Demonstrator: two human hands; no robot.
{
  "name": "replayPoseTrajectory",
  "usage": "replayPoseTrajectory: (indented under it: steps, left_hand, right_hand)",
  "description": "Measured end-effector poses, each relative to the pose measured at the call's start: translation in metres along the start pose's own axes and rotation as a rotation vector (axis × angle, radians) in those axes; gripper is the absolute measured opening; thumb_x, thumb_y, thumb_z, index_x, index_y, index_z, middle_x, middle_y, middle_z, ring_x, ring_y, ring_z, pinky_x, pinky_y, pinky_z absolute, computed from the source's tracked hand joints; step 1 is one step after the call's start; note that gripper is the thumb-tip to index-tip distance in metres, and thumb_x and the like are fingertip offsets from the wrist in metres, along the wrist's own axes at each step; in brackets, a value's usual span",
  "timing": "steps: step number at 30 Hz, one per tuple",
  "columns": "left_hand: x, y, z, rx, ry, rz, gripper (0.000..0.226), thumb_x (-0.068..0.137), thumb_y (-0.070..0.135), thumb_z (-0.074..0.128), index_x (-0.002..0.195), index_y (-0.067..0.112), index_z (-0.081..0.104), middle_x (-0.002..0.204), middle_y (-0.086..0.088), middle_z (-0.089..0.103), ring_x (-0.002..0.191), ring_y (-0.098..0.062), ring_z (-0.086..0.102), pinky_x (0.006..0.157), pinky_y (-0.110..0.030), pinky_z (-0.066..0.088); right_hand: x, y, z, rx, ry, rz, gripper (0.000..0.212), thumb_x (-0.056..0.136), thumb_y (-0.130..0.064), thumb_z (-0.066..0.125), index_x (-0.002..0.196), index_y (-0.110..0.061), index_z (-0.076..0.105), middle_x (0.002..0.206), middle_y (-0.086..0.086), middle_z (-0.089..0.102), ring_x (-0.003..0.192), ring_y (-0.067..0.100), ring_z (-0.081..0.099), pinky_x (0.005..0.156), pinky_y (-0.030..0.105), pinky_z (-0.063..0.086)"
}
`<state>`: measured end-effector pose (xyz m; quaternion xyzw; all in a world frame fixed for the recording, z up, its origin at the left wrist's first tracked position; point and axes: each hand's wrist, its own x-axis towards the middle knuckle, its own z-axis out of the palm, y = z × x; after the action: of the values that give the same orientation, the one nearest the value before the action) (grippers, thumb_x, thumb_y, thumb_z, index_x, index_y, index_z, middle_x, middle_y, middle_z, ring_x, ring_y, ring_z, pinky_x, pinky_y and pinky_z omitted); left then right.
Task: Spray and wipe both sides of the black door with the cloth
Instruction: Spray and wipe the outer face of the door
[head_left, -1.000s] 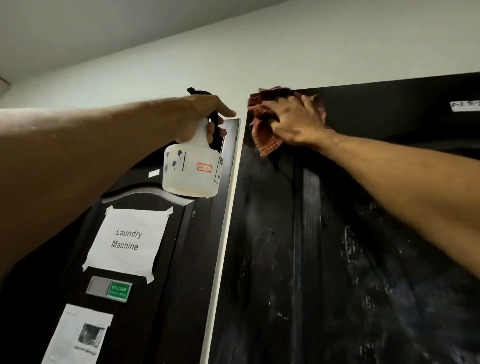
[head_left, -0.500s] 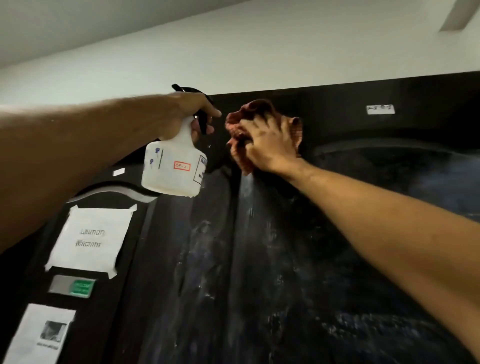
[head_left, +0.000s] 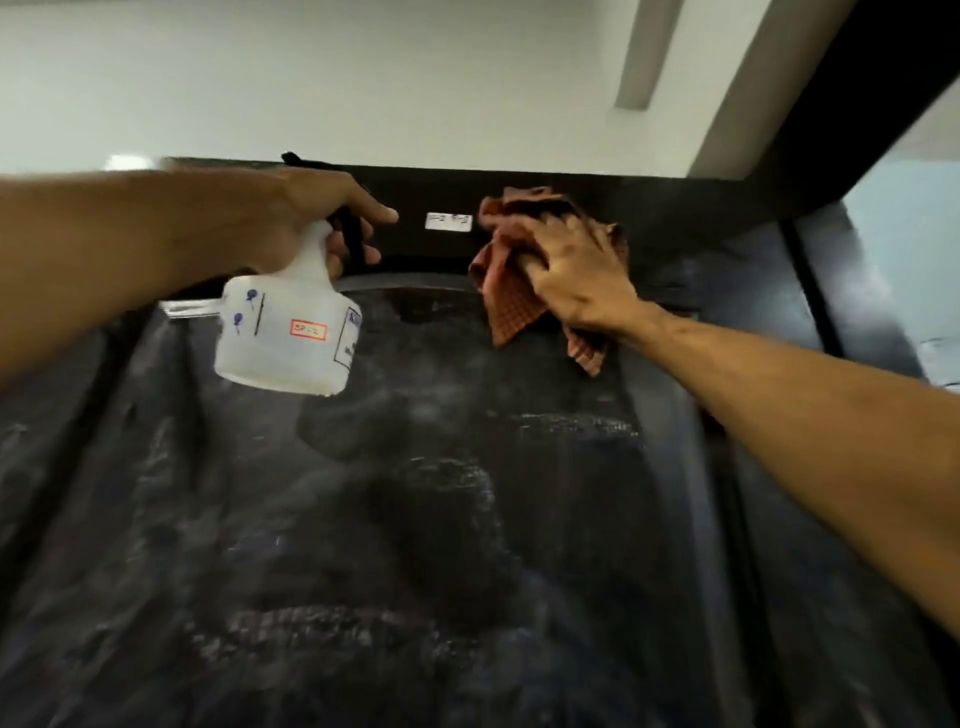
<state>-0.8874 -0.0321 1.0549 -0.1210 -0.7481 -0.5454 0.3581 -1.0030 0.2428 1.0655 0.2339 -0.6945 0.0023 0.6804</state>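
The black door (head_left: 441, 519) fills most of the view, streaked with whitish wet smears. My right hand (head_left: 576, 275) presses a red checked cloth (head_left: 511, 306) flat against the door's top part, just under its upper edge. My left hand (head_left: 317, 218) holds a white spray bottle (head_left: 285, 338) by its black trigger head, raised in front of the door at the upper left. The bottle carries a small red-framed label.
A small white sticker (head_left: 448, 221) sits on the door's top rail between my hands. White wall (head_left: 363, 78) rises above the door. A dark frame (head_left: 852, 104) and a pale opening (head_left: 909, 249) lie at the right.
My right hand has slid the cloth rightward along the door's top, past the white sticker. The view has swung right, so the neighbouring door with paper notices is out of sight.
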Motion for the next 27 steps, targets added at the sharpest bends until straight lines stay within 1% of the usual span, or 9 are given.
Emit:
replayPoseTrajectory:
  steps: [3, 5, 8, 10, 12, 13, 17, 21, 27]
  left_hand:
    - [-0.006, 0.027, 0.081, -0.053, -0.091, 0.034, 0.027, 0.093, 0.032, 0.075, 0.080, 0.014, 0.059, 0.072, -0.008, 0.071, 0.031, -0.004, 0.036, 0.035, -0.014, 0.037]
    - [-0.010, 0.050, 0.130, -0.096, -0.117, 0.072, 0.026, 0.093, 0.028, 0.075, 0.080, 0.014, 0.057, 0.083, -0.009, 0.070, 0.029, -0.004, 0.037, 0.036, -0.013, 0.036]
    - [-0.017, 0.073, 0.179, -0.096, -0.147, 0.130, 0.026, 0.096, 0.022, 0.071, 0.078, 0.014, 0.055, 0.081, -0.007, 0.065, 0.027, -0.003, 0.036, 0.035, -0.013, 0.033]
    - [-0.021, 0.087, 0.213, -0.094, -0.166, 0.151, 0.025, 0.097, 0.018, 0.069, 0.078, 0.013, 0.055, 0.076, -0.006, 0.062, 0.027, -0.003, 0.034, 0.036, -0.011, 0.032]
    - [-0.022, 0.099, 0.237, -0.102, -0.185, 0.156, 0.026, 0.097, 0.018, 0.069, 0.078, 0.012, 0.054, 0.075, -0.007, 0.063, 0.028, -0.003, 0.033, 0.036, -0.011, 0.033]
    - [-0.023, 0.104, 0.244, -0.109, -0.193, 0.151, 0.026, 0.096, 0.019, 0.071, 0.078, 0.011, 0.053, 0.076, -0.009, 0.064, 0.029, -0.003, 0.033, 0.037, -0.011, 0.033]
    - [-0.024, 0.114, 0.264, -0.108, -0.211, 0.146, 0.029, 0.094, 0.023, 0.075, 0.080, 0.010, 0.053, 0.082, -0.012, 0.067, 0.031, -0.002, 0.034, 0.037, -0.011, 0.034]
    - [-0.021, 0.119, 0.275, -0.065, -0.178, 0.166, 0.026, 0.095, 0.020, 0.074, 0.080, 0.011, 0.054, 0.081, -0.008, 0.063, 0.030, -0.003, 0.034, 0.038, -0.011, 0.034]
    - [-0.028, 0.115, 0.279, -0.060, -0.209, 0.132, 0.031, 0.093, 0.030, 0.076, 0.078, 0.012, 0.055, 0.081, -0.008, 0.065, 0.030, -0.002, 0.036, 0.037, -0.011, 0.034]
  right_hand:
    - [-0.018, 0.096, -0.030, -0.099, 0.137, 0.371, 0.055, 0.102, -0.048, 0.035, 0.152, -0.026, 0.040, 0.157, 0.005, 0.040, 0.149, 0.029, 0.027, 0.124, 0.048, 0.014]
    - [-0.026, 0.123, -0.038, -0.150, 0.100, 0.279, 0.061, 0.100, -0.054, 0.035, 0.155, -0.028, 0.036, 0.159, 0.004, 0.037, 0.150, 0.030, 0.024, 0.124, 0.051, 0.013]
    - [-0.032, 0.138, -0.049, -0.056, -0.017, 0.028, 0.056, 0.102, -0.052, 0.036, 0.155, -0.034, 0.037, 0.160, 0.000, 0.038, 0.151, 0.026, 0.026, 0.125, 0.049, 0.012]
    - [-0.036, 0.170, -0.072, -0.063, 0.042, 0.145, 0.052, 0.105, -0.040, 0.039, 0.155, -0.027, 0.037, 0.159, 0.005, 0.039, 0.149, 0.027, 0.028, 0.125, 0.045, 0.014]
    - [-0.043, 0.205, -0.090, -0.096, 0.099, 0.362, 0.054, 0.106, -0.038, 0.039, 0.157, -0.022, 0.034, 0.163, 0.008, 0.033, 0.152, 0.029, 0.023, 0.125, 0.046, 0.011]
    - [-0.045, 0.213, -0.092, -0.102, 0.078, 0.364, 0.056, 0.106, -0.040, 0.041, 0.157, -0.021, 0.032, 0.163, 0.008, 0.031, 0.152, 0.030, 0.021, 0.126, 0.048, 0.011]
    - [-0.045, 0.218, -0.084, -0.035, -0.032, 0.041, 0.053, 0.104, -0.045, 0.040, 0.155, -0.033, 0.036, 0.162, 0.001, 0.034, 0.151, 0.025, 0.024, 0.125, 0.049, 0.012]
    - [-0.018, 0.243, -0.098, -0.017, 0.008, 0.284, 0.056, 0.107, -0.042, 0.035, 0.160, -0.026, 0.025, 0.168, 0.004, 0.021, 0.156, 0.025, 0.013, 0.127, 0.045, 0.005]
    - [-0.103, 0.203, -0.081, -0.026, 0.089, 0.004, 0.055, 0.106, -0.047, 0.033, 0.158, -0.029, 0.030, 0.166, 0.005, 0.028, 0.155, 0.026, 0.016, 0.127, 0.046, 0.003]
